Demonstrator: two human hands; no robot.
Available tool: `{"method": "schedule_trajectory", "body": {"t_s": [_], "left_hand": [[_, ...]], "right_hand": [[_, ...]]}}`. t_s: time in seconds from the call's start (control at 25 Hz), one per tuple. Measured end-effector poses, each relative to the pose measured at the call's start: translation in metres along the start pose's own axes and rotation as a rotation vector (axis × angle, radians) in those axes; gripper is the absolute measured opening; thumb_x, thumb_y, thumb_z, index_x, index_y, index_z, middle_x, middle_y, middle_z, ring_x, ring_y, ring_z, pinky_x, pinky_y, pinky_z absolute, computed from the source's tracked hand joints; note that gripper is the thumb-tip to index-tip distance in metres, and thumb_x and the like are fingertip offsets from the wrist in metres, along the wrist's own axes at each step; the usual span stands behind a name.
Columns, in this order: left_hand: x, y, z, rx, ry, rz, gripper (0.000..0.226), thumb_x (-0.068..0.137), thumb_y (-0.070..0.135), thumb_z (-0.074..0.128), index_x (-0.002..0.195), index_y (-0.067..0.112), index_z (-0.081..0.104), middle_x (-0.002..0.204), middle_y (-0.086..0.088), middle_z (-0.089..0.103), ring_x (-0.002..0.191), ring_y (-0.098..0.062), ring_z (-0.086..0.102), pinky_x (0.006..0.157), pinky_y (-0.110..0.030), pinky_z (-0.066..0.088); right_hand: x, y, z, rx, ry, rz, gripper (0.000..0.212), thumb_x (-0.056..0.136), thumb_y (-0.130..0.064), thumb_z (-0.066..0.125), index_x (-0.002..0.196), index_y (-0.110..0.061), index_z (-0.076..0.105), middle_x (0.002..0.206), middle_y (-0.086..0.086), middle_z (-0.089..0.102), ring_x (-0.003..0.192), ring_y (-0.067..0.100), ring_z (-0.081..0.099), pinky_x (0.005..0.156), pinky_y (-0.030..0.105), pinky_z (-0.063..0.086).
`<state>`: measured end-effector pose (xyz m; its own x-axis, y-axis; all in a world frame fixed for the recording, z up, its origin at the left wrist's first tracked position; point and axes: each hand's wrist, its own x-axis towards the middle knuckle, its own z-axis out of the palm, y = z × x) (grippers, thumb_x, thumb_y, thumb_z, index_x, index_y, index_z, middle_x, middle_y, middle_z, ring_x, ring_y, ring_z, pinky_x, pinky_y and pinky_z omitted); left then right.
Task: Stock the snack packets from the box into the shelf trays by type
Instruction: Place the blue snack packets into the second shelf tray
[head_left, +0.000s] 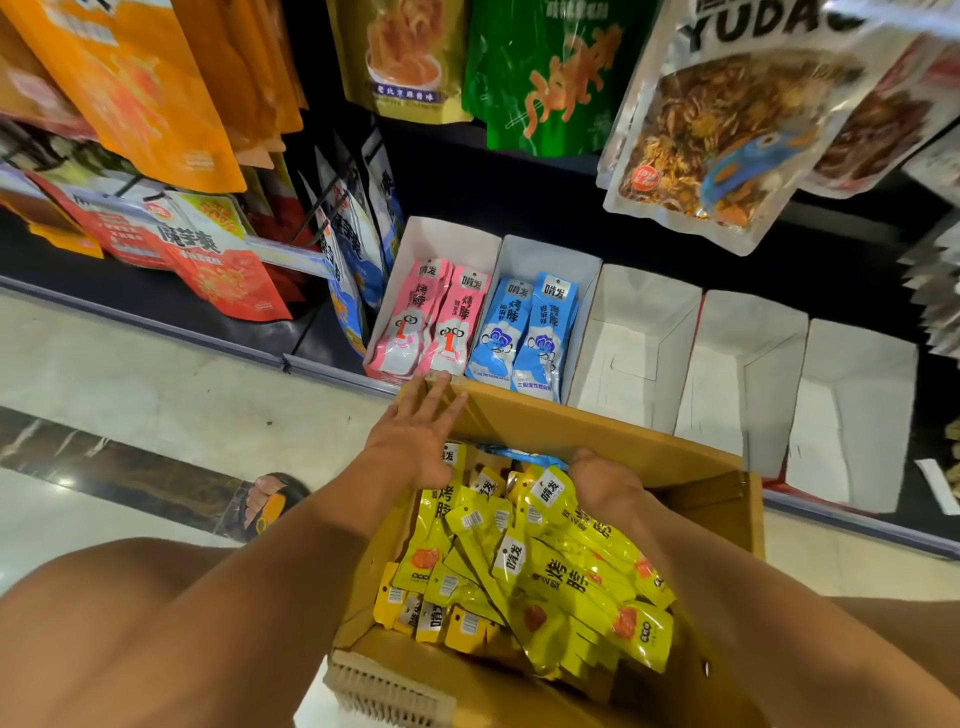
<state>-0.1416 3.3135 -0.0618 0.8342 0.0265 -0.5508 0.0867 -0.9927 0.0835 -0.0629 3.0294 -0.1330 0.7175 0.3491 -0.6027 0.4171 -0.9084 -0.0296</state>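
A brown cardboard box (597, 431) sits between my knees, filled with several yellow snack packets (540, 566); a bit of a blue packet (524, 457) shows at its far end. My left hand (415, 436) lies flat with straight fingers on the box's far left corner. My right hand (602, 483) reaches down among the yellow packets at the far end; its fingers are hidden. On the low shelf, one white tray (447, 239) holds pink packets (431, 317) and the tray beside it (582, 270) holds blue packets (524, 332).
Three white trays (644, 332) (748, 364) (857, 405) with nothing in them stand to the right on the shelf. Large snack bags (727, 124) hang overhead and at left. My sandalled foot (270, 499) is on the tiled floor. A brush (389, 691) lies at the box's near end.
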Motion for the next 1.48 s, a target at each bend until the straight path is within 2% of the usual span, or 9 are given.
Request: {"method": "schedule_trajectory", "body": {"t_s": [0.24, 0.48, 0.6, 0.72, 0.84, 1.0, 1.12, 1.28, 1.48], "left_hand": [[-0.017, 0.018, -0.018, -0.042, 0.075, 0.022, 0.093, 0.091, 0.055, 0.058, 0.164, 0.032, 0.004, 0.171, -0.003, -0.016, 0.156, -0.028, -0.018, 0.128, -0.048, 0.001], [-0.044, 0.064, -0.076, -0.290, -0.033, 0.300, 0.096, 0.083, 0.059, 0.074, 0.161, 0.035, 0.024, 0.170, 0.001, 0.019, 0.156, -0.024, 0.013, 0.123, -0.045, 0.018], [-0.061, 0.079, -0.110, -0.502, -0.101, 0.360, 0.080, 0.086, 0.045, 0.079, 0.155, 0.027, 0.042, 0.159, 0.004, 0.041, 0.146, -0.017, 0.039, 0.114, -0.027, 0.029], [-0.070, 0.093, -0.127, -0.737, -0.176, 0.415, 0.039, 0.087, 0.039, 0.079, 0.121, 0.023, 0.070, 0.124, -0.005, 0.070, 0.128, -0.026, 0.061, 0.108, -0.032, 0.045], [-0.074, 0.113, -0.129, -0.970, -0.147, 0.438, 0.027, 0.093, 0.033, 0.074, 0.110, 0.012, 0.074, 0.115, -0.014, 0.075, 0.102, -0.022, 0.071, 0.096, -0.044, 0.054], [-0.076, 0.128, -0.129, -1.205, -0.041, 0.332, 0.021, 0.101, 0.023, 0.064, 0.115, 0.009, 0.072, 0.104, -0.006, 0.078, 0.087, -0.012, 0.074, 0.067, -0.024, 0.056], [-0.069, 0.120, -0.136, -1.331, 0.028, 0.254, 0.019, 0.101, 0.030, 0.064, 0.114, 0.019, 0.072, 0.106, 0.001, 0.079, 0.096, -0.016, 0.076, 0.073, -0.032, 0.060], [-0.052, 0.104, -0.150, -1.549, 0.154, 0.149, 0.028, 0.101, 0.032, 0.062, 0.120, 0.012, 0.070, 0.111, -0.006, 0.078, 0.101, -0.025, 0.075, 0.088, -0.050, 0.061], [-0.045, 0.099, -0.154, -1.715, 0.226, 0.144, 0.023, 0.104, 0.031, 0.059, 0.115, 0.013, 0.070, 0.113, -0.009, 0.077, 0.102, -0.030, 0.075, 0.086, -0.051, 0.062]], "right_hand": [[-0.045, -0.005, -0.073, 0.065, 0.170, -0.270, 0.029, 0.091, -0.017, 0.055, 0.107, -0.032, 0.074, 0.116, -0.010, 0.067, 0.107, 0.016, 0.060, 0.088, 0.034, 0.051], [-0.123, 0.001, -0.162, 0.351, 0.204, -0.479, 0.023, 0.085, -0.017, 0.067, 0.097, -0.036, 0.063, 0.090, -0.013, 0.064, 0.087, 0.009, 0.058, 0.082, 0.035, 0.052], [-0.148, 0.008, -0.194, 0.691, 0.161, -0.548, 0.033, 0.089, -0.010, 0.067, 0.108, -0.035, 0.058, 0.080, -0.004, 0.050, 0.066, 0.015, 0.045, 0.065, 0.032, 0.047], [-0.165, 0.011, -0.210, 0.865, 0.177, -0.592, 0.032, 0.093, -0.007, 0.066, 0.118, -0.026, 0.059, 0.077, 0.007, 0.047, 0.064, 0.018, 0.039, 0.057, 0.023, 0.037], [-0.172, 0.011, -0.209, 1.036, 0.261, -0.520, 0.034, 0.092, -0.009, 0.069, 0.119, -0.028, 0.062, 0.081, 0.006, 0.062, 0.068, 0.013, 0.055, 0.065, 0.024, 0.047], [-0.169, 0.015, -0.202, 1.295, 0.492, -0.229, 0.035, 0.094, -0.022, 0.068, 0.127, -0.028, 0.058, 0.106, -0.002, 0.073, 0.099, 0.014, 0.070, 0.086, 0.038, 0.058], [-0.173, 0.021, -0.194, 1.346, 0.351, -0.081, 0.037, 0.096, -0.034, 0.064, 0.131, -0.025, 0.053, 0.118, -0.001, 0.067, 0.100, 0.013, 0.069, 0.086, 0.035, 0.058], [-0.154, 0.005, -0.194, 1.089, 0.302, -0.205, 0.030, 0.099, -0.028, 0.059, 0.128, -0.033, 0.053, 0.109, -0.007, 0.071, 0.084, 0.005, 0.071, 0.077, 0.029, 0.055], [-0.137, -0.012, -0.196, 1.228, 0.158, -0.276, 0.015, 0.097, -0.025, 0.064, 0.109, -0.016, 0.068, 0.093, 0.001, 0.078, 0.083, 0.015, 0.075, 0.063, 0.022, 0.055]]}}
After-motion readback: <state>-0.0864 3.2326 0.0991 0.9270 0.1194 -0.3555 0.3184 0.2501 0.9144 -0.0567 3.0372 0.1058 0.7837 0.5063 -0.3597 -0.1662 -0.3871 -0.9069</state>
